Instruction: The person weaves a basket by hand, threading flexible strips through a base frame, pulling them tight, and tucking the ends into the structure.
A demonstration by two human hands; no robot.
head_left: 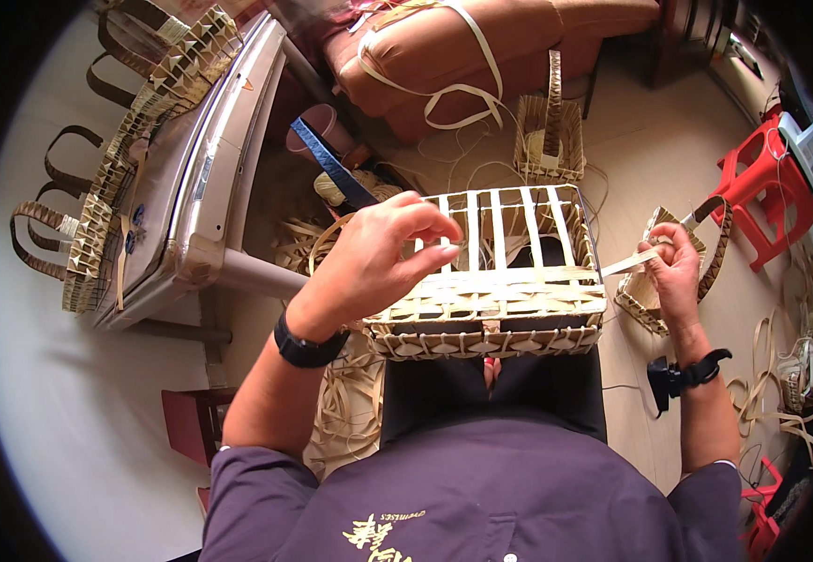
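A half-woven rectangular basket (484,302) of pale flat strips rests across my lap. Its near part is closely woven, while spaced strips run to the far wire edge. Over the left side of the basket, my left hand (383,253) has curled fingers and a gap between thumb and forefinger, with nothing visible in it. To the right of the basket, my right hand (673,267) pinches a pale flat strip (627,262) that stretches out from the basket's right side. Below the near rim, a small red-handled item (491,371) shows between my legs; its kind is unclear.
Finished handled baskets (93,225) line a table (202,187) at the left. Another basket (549,140) stands on the floor ahead, and one (645,295) lies behind my right hand. A red stool (764,187) is at the right. Loose strips (345,403) lie by my left leg.
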